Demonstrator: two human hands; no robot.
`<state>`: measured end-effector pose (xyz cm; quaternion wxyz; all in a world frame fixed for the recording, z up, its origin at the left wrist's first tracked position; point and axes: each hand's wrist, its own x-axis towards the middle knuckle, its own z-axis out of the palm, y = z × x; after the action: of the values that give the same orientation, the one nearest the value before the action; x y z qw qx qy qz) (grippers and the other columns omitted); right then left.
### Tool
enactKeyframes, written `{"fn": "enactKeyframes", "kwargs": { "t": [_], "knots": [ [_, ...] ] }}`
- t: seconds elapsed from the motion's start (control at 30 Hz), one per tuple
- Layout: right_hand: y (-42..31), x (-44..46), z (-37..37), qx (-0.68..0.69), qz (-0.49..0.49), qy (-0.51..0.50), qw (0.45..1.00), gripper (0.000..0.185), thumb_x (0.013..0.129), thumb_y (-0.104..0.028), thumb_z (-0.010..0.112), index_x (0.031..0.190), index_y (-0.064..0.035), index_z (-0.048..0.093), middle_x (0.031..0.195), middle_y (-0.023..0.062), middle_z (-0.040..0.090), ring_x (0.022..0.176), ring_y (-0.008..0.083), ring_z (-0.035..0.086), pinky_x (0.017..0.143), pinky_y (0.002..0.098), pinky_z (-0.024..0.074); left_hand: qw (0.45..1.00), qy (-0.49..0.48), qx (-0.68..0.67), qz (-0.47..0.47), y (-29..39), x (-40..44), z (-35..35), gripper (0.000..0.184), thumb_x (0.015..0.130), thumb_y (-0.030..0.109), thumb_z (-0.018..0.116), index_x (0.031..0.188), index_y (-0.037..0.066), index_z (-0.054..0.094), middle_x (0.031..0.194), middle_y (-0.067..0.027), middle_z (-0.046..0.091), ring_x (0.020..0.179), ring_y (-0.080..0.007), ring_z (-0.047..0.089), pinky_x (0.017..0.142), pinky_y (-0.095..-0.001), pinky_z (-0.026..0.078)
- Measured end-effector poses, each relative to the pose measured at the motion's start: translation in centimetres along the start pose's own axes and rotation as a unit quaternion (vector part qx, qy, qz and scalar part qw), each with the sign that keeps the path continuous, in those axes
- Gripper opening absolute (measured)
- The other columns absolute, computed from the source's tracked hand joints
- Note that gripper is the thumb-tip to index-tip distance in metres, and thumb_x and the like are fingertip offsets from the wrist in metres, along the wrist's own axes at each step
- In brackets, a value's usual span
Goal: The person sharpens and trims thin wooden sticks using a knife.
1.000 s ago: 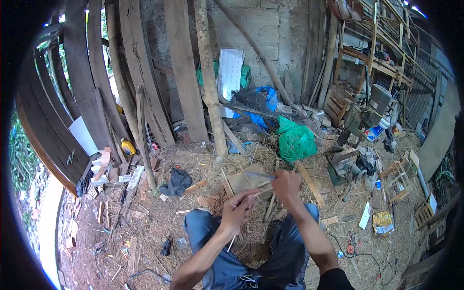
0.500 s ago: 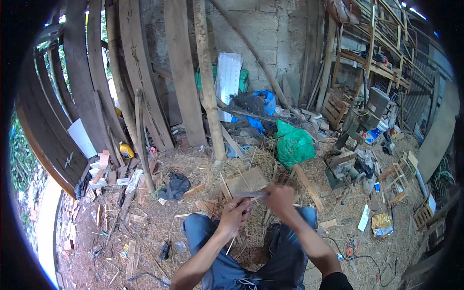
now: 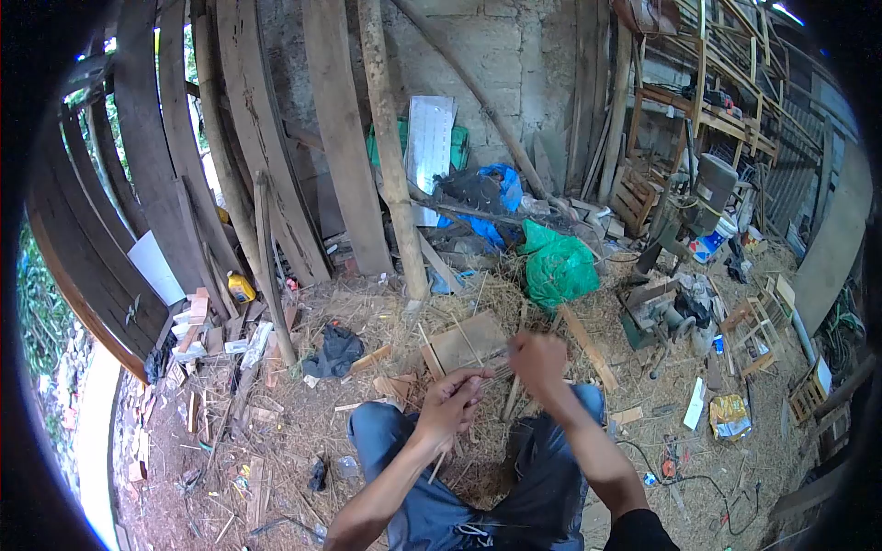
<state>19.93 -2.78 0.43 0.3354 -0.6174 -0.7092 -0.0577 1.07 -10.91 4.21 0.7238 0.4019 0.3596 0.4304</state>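
Note:
My left hand [image 3: 448, 407] is closed in a pinch above my left knee. A thin wooden stick [image 3: 437, 466] pokes out below it, pointing down between my legs. My right hand [image 3: 539, 361] is a fist in front of my right knee, a little higher and farther out. It grips a knife, whose blade is smeared by motion and hard to make out now. Beyond the hands a flat wooden board [image 3: 467, 342] lies on the ground, with thin strips across it.
Straw and wood scraps cover the ground. A green plastic sack [image 3: 559, 268], a black bag [image 3: 334, 353] and a wooden plank [image 3: 588, 347] lie ahead. A post [image 3: 390, 156] stands in front, and a power cord [image 3: 712, 496] runs at right.
My right hand has moved slightly up and away. The grey blade that spanned the gap between my hands no longer shows clearly. My left hand has barely moved.

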Motion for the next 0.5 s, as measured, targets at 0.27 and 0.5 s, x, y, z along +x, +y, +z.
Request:
{"fn": "enactKeyframes", "kwargs": {
  "t": [0.27, 0.5],
  "knots": [
    [2.0, 1.6, -2.2, 0.326, 0.204, -0.003, 0.923, 0.021, 0.081, -0.024, 0.068, 0.074, -0.0049, 0.066, 0.056, 0.0038, 0.057, 0.044, 0.0138, 0.049, 0.038, 0.0310, 0.0344, 0.986, 0.035, 0.119, 0.108, 0.8, -0.9, 0.1, 0.026, 0.096, 0.018, 0.049, 0.117, 0.006, 0.056, 0.072, 0.0034, 0.046, 0.051, -0.0013, 0.036, 0.042, -0.0166, 0.025],
    [-2.8, 2.0, -7.5, 0.695, 0.152, -0.185, 0.678, 0.030, 0.090, -0.016, 0.060, 0.117, -0.0016, 0.058, 0.075, -0.0006, 0.059, 0.046, 0.0009, 0.032, 0.041, 0.0198, 0.0224, 0.935, 0.030, 0.265, 0.234, 1.4, 0.4, 0.3, 0.025, 0.096, 0.017, 0.049, 0.117, 0.005, 0.056, 0.069, 0.0025, 0.050, 0.052, -0.0016, 0.039, 0.044, -0.0176, 0.030]
  ]
}}
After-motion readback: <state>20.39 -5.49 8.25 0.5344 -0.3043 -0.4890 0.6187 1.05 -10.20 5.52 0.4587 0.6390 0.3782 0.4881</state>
